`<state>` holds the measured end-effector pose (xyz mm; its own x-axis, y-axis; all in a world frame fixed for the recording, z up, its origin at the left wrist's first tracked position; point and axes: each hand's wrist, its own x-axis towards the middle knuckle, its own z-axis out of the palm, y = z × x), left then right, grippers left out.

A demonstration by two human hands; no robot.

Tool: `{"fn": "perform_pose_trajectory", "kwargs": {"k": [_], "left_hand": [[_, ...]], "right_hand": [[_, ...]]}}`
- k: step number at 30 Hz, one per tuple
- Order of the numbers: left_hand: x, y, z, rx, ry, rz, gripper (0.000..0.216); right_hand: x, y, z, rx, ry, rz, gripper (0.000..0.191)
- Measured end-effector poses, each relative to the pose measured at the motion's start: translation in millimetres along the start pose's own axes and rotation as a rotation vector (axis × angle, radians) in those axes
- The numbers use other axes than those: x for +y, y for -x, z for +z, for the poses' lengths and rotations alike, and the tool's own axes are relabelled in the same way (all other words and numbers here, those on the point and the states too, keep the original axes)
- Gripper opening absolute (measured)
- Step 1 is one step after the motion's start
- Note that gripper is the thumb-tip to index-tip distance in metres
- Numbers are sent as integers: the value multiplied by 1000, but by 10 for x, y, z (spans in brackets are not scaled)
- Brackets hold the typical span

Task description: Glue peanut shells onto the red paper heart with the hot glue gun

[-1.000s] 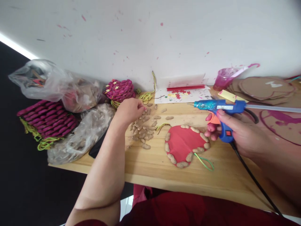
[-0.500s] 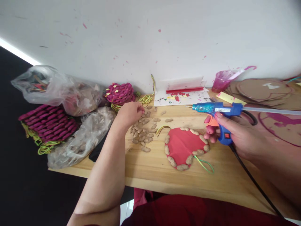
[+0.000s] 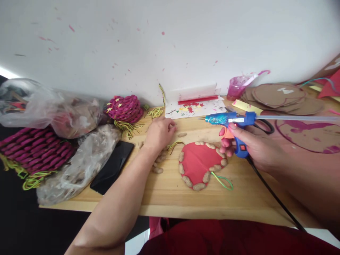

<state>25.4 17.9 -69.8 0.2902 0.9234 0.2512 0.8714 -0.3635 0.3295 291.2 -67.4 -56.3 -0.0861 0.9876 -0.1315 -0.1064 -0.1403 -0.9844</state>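
My right hand (image 3: 256,147) grips a blue hot glue gun (image 3: 241,122), nozzle pointing left, with a clear glue stick running out of its back end. Fingers of this hand sit by the orange trigger (image 3: 227,133). My left hand (image 3: 161,130) hovers over loose peanuts (image 3: 158,170) with its fingers curled together; what they hold, if anything, is hidden. Between the hands lies a red heart (image 3: 200,161) with peanuts along much of its edge. A green cord loop (image 3: 225,183) sticks out from its lower right side.
Left of my forearm lie a black phone (image 3: 111,166), plastic bags (image 3: 77,166) and magenta woven pieces (image 3: 37,150). Star confetti covers a white paper (image 3: 208,111) by the wall. Behind the glue gun stand a pink cup (image 3: 236,88) and stacked cardboard shapes (image 3: 278,95).
My left hand has moved right across the peanuts, away from the magenta bundle, and its fingers now point right. The view has shifted, uncovering more of the phone. The glue gun stays in my right hand.
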Motion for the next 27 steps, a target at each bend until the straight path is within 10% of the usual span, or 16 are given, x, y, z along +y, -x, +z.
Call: {"fn": "perform_pose_trajectory", "kwargs": {"k": [27], "left_hand": [[-66, -7, -126, -75, 112, 104, 28]], "right_hand": [[8, -9, -18, -20, -20, -1, 37]]}}
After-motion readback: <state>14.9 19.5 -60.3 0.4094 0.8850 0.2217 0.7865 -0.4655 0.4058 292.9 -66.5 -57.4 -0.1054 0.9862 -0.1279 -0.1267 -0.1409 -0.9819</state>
